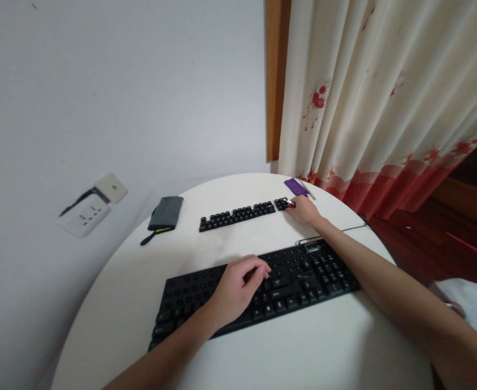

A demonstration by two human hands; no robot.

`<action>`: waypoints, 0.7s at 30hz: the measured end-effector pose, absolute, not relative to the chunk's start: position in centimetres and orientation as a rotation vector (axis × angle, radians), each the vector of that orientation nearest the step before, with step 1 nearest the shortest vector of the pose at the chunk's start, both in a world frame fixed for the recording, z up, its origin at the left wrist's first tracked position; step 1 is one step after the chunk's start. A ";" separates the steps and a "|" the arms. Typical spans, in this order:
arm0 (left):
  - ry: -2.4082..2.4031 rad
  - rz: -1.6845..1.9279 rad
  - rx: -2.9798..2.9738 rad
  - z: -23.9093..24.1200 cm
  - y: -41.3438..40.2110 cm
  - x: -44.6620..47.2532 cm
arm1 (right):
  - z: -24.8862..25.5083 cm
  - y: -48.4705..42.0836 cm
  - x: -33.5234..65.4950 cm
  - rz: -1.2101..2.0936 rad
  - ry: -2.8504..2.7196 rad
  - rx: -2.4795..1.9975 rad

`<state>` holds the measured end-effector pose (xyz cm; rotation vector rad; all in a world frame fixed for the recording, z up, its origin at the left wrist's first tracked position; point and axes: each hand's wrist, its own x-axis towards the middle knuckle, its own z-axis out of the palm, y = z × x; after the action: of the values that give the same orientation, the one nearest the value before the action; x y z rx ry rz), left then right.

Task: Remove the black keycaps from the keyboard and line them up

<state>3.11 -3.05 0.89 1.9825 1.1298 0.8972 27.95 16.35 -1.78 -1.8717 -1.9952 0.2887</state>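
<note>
A black keyboard (281,290) lies across the near part of the table, with many of its key positions bare of caps on the left and in the upper rows. My left hand (238,281) rests over its middle, fingers curled and the thumb close to the index finger; anything between them is hidden. Farther back, loose black keycaps (238,216) stand lined up in rows. At their right end, beside a small separate group of keycaps (281,203), my right hand (303,209) is closed on a small silver-and-red tool (289,202), mostly covered by the fingers.
A dark grey cloth pouch (165,213) with a strap lies at the left of the round white table (206,254). Behind my right hand is a purple cloth (295,187) beside a thin pale stick (307,189). The keyboard cable (344,229) runs off the right edge.
</note>
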 end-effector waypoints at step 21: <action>1.118 0.919 1.976 1.0 -3.1 3.3 | 4.4 1.8 29.9 0.426 -1.610 -1.567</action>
<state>3.34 -3.05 1.00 1.9760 1.1181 0.9193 29.88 1.80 4.37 -1.5674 -1.6096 0.4259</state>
